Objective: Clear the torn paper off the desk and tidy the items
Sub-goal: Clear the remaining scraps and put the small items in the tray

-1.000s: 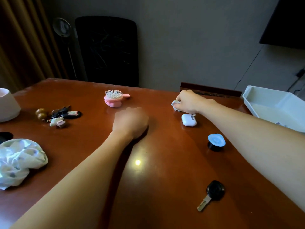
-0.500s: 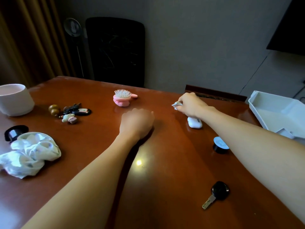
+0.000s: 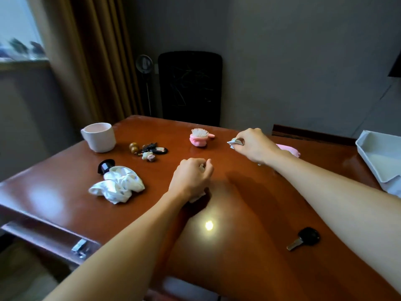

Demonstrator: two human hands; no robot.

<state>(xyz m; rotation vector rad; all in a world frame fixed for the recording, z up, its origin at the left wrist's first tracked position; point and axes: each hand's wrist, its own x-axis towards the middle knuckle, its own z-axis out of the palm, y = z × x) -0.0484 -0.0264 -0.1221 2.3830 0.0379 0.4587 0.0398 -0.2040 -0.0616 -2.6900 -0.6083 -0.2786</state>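
Torn paper (image 3: 234,141) pinched in my right hand (image 3: 255,146), more balled in my left hand (image 3: 191,178), both low over the desk (image 3: 238,213).
My right thumb and forefinger are clamped on one pale scrap near the far edge. My left fingers are curled round crumpled scraps (image 3: 197,198), with white showing under the palm. I judge the best move is to squeeze both grips tight so nothing flutters loose, lift clear of the pink hairbrush (image 3: 199,137), then carry the lot off together. The white tray (image 3: 368,153) at right looks better suited to the loose items. I can read no brand, label or writing anywhere; the key (image 3: 306,237) is too blurred.
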